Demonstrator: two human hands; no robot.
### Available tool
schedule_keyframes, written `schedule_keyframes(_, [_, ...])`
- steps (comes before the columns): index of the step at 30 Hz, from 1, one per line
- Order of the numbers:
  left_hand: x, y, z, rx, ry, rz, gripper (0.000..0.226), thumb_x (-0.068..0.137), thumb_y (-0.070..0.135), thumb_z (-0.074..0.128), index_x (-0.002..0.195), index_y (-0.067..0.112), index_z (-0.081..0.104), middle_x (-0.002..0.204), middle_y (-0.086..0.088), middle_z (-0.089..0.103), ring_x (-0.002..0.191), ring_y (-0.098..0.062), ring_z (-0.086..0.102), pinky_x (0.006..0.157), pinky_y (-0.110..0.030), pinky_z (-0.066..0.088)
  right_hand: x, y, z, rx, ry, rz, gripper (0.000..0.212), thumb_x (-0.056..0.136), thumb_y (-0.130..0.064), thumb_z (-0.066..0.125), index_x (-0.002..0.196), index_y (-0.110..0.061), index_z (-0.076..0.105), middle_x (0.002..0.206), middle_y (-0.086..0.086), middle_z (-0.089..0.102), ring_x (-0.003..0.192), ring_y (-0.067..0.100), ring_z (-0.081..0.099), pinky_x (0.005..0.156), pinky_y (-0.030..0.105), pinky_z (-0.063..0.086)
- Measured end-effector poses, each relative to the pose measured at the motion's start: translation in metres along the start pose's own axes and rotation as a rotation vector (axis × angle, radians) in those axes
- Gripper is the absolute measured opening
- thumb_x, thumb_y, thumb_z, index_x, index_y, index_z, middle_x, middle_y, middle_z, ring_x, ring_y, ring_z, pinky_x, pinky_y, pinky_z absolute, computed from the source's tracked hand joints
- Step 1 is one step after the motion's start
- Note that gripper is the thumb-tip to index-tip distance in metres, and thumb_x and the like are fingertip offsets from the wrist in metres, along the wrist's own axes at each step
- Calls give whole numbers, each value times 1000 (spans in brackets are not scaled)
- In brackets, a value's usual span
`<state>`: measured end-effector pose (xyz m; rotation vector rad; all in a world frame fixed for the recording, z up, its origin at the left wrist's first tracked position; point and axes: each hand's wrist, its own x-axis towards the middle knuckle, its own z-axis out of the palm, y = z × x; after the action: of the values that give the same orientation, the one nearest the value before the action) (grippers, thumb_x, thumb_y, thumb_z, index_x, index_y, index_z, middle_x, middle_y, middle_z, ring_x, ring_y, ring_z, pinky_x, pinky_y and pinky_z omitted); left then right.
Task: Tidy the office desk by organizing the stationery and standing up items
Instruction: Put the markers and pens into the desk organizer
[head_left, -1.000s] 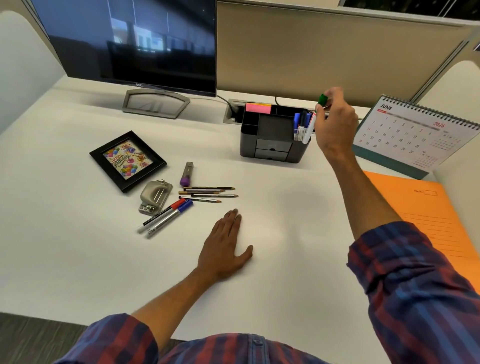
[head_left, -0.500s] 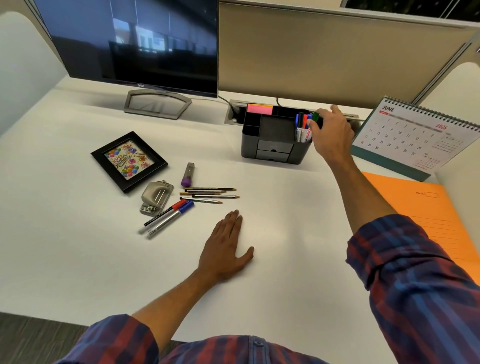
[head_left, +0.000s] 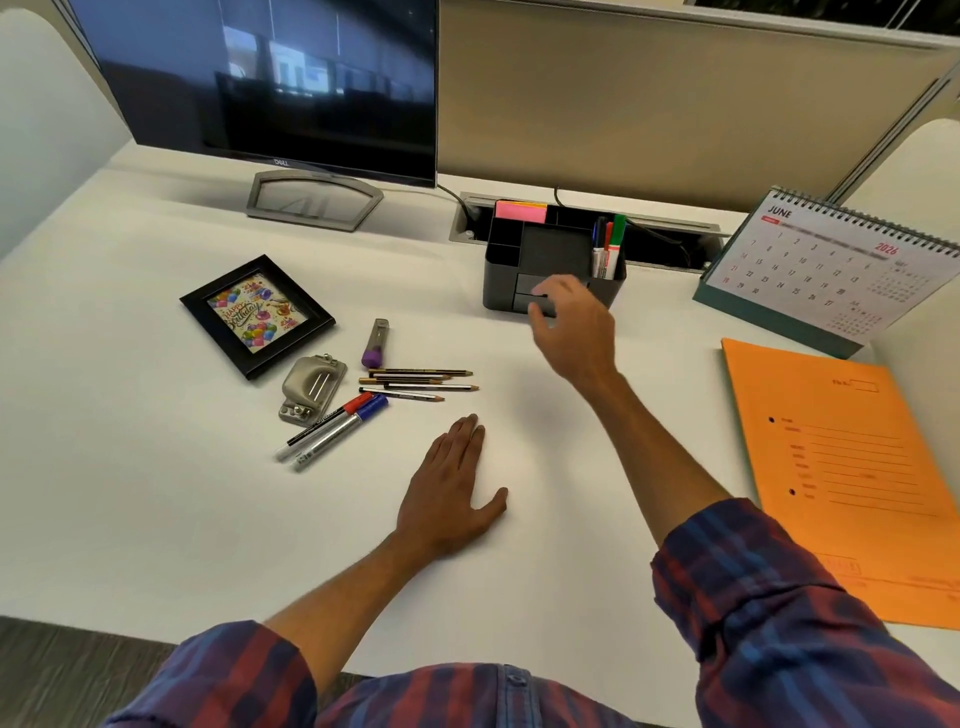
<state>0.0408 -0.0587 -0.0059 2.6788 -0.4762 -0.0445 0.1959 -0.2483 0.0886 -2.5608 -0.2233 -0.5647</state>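
Both hands empty, fingers relaxed: left hand (head_left: 451, 488) flat on desk (head_left: 156, 493), right hand (head_left: 571, 332) before black organizer (head_left: 506, 270) holding upright markers (head_left: 609, 249).

My left hand (head_left: 450, 493) lies flat on the desk (head_left: 156, 493), with bare white surface all round it and toward the near edge; ahead and to its left a cluster blocks the way: two markers (head_left: 337, 428), four pencils (head_left: 421, 384), a purple-tipped tube (head_left: 378, 343), a metal punch (head_left: 310, 387) and a flat picture frame (head_left: 257, 314); my right hand (head_left: 574, 327) hangs empty just in front of the organizer (head_left: 506, 270), open desk beneath it; the orange folder (head_left: 841, 467) and calendar (head_left: 831, 270) close off the right; the monitor (head_left: 270, 83) walls the far left.
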Motion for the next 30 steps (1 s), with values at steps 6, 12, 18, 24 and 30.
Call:
schedule_keyframes(6, [1, 1, -2, -13, -38, -14, 85, 88, 63, 34, 155, 14, 15, 163, 0, 6, 149, -12, 2, 122, -33, 11, -24, -35, 31, 61, -132, -2, 23, 91, -26, 59, 110, -14, 67, 115, 0, 66, 99, 18, 63, 83, 34, 54])
schedule_keyframes(12, [1, 2, -6, -10, -39, -17, 84, 90, 63, 39, 154, 14, 18, 162, -2, 14, 149, -15, 10, 119, -27, 4, -45, -70, 52, 110, -323, -85, 24, 90, -26, 59, 112, -18, 66, 119, -2, 64, 100, 19, 62, 83, 34, 50])
schedule_keyframes(18, [-1, 4, -8, -25, -24, -34, 75, 91, 65, 41, 144, 12, 40, 145, -7, 48, 135, -21, 43, 114, -28, 19, -64, -98, 78, 112, -532, -170, 36, 94, -31, 56, 127, -18, 59, 126, 1, 60, 111, 20, 56, 91, 34, 47])
schedule_keyframes(24, [-4, 4, -9, -55, -92, -66, 89, 81, 68, 24, 153, 16, 21, 152, -3, 40, 136, -18, 42, 116, -31, 23, -70, -117, 97, 58, -587, -309, 41, 93, -32, 57, 133, -22, 55, 139, 4, 52, 125, 24, 46, 100, 40, 41])
schedule_keyframes(30, [-3, -2, 0, -25, -111, -62, 83, 81, 68, 15, 148, 26, -13, 153, 12, -9, 148, -13, 17, 117, -27, 7, -70, -124, 108, -3, -537, -373, 27, 90, -28, 62, 115, -18, 67, 124, 4, 58, 115, 23, 50, 91, 39, 42])
